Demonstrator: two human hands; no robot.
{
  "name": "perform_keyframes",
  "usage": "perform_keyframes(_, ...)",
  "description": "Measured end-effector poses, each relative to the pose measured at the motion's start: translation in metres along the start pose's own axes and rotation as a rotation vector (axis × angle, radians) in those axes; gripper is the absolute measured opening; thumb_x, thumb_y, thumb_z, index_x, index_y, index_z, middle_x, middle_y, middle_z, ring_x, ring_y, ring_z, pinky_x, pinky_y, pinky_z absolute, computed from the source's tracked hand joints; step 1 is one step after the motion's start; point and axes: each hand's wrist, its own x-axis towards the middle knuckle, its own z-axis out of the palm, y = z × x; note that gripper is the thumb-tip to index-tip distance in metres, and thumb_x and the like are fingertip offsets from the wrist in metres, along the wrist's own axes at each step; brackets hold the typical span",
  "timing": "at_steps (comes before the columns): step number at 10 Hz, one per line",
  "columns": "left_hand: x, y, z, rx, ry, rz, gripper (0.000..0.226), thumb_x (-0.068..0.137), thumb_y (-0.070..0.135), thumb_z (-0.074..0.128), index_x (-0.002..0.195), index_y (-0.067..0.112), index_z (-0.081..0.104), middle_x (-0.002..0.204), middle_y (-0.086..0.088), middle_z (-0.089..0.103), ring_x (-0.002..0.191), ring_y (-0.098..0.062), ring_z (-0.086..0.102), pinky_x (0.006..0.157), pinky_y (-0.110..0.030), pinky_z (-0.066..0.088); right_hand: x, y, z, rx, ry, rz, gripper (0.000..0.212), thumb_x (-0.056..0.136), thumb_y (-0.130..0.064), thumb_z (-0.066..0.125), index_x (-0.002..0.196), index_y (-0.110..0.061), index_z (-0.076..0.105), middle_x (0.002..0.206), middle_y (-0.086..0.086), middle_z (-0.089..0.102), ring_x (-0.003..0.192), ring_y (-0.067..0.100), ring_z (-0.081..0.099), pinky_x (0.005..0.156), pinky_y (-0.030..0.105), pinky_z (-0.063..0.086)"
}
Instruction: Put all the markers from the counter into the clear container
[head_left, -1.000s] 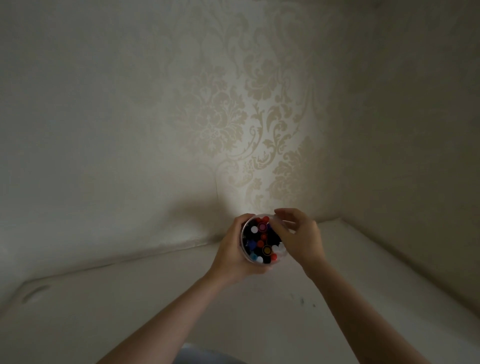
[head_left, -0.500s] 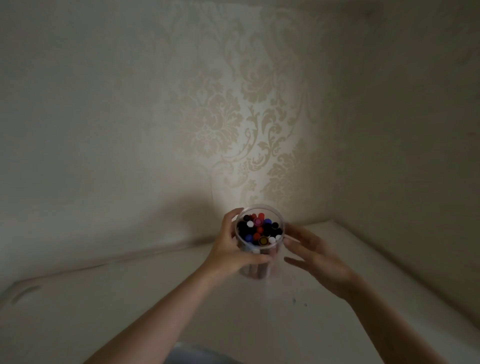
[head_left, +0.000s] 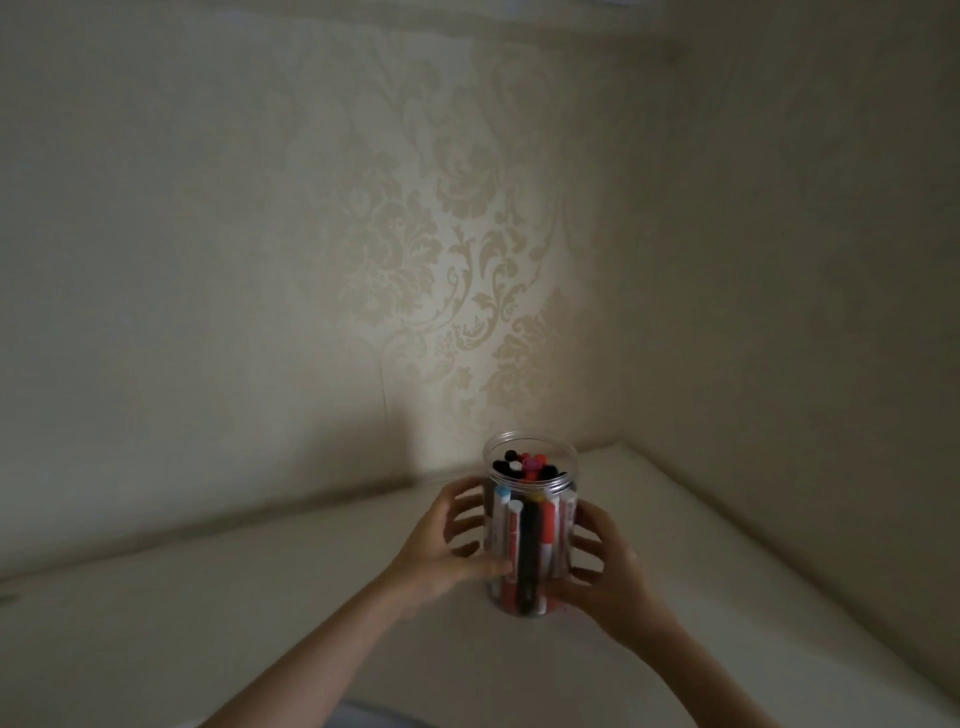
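Note:
The clear container (head_left: 530, 453) is a round plastic jar with no lid, standing upright near the back corner of the white counter (head_left: 260, 613). It is packed with several markers (head_left: 524, 540) with red, black, white and blue caps. My left hand (head_left: 447, 551) wraps the jar's left side, thumb across its front. My right hand (head_left: 605, 571) grips its right side. Whether the jar's base touches the counter I cannot tell. No loose marker shows on the counter.
Patterned beige wallpaper (head_left: 457, 249) covers the back wall and a plain wall (head_left: 805, 312) closes the right side, meeting in a corner just behind the jar. The scene is dim. A bluish edge (head_left: 374, 719) shows at the bottom.
The jar has swung from tilted mouth-toward-me to upright. My right hand left the jar's mouth and came down onto its right side. My left hand kept its hold.

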Motion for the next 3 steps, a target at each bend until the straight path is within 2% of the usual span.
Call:
perform_keyframes(1,-0.003,-0.005,0.001,0.043,0.009,0.003,0.083,0.050,0.028,0.096,0.120,0.043,0.055,0.131,0.007,0.062,0.123,-0.021,0.061,0.099,-0.047,0.055,-0.001,0.005,0.002,0.007,0.035,-0.016,0.077,0.060,-0.013,0.087,0.119,-0.039,0.045,0.119,-0.015,0.057,0.114,0.012,0.058,0.084,0.027,0.057)
perform_keyframes(2,-0.001,-0.007,0.004,0.155,0.018,0.029,0.079,0.055,0.036,0.092,0.123,0.041,0.052,0.132,0.012,0.059,0.124,-0.016,0.058,0.100,-0.046,0.055,-0.001,-0.001,0.001,-0.081,0.029,0.024,0.077,0.063,-0.015,0.086,0.126,-0.032,0.044,0.118,-0.017,0.057,0.115,0.014,0.057,0.079,0.020,0.056)
perform_keyframes(3,-0.010,0.004,0.004,0.321,-0.028,0.054,0.082,0.063,0.042,0.087,0.132,0.043,0.042,0.138,0.013,0.055,0.126,-0.008,0.054,0.107,-0.043,0.049,-0.007,-0.017,-0.012,-0.359,-0.043,0.048,0.083,0.064,-0.035,0.083,0.135,-0.032,0.041,0.125,-0.022,0.047,0.111,0.008,0.056,0.077,0.015,0.049)
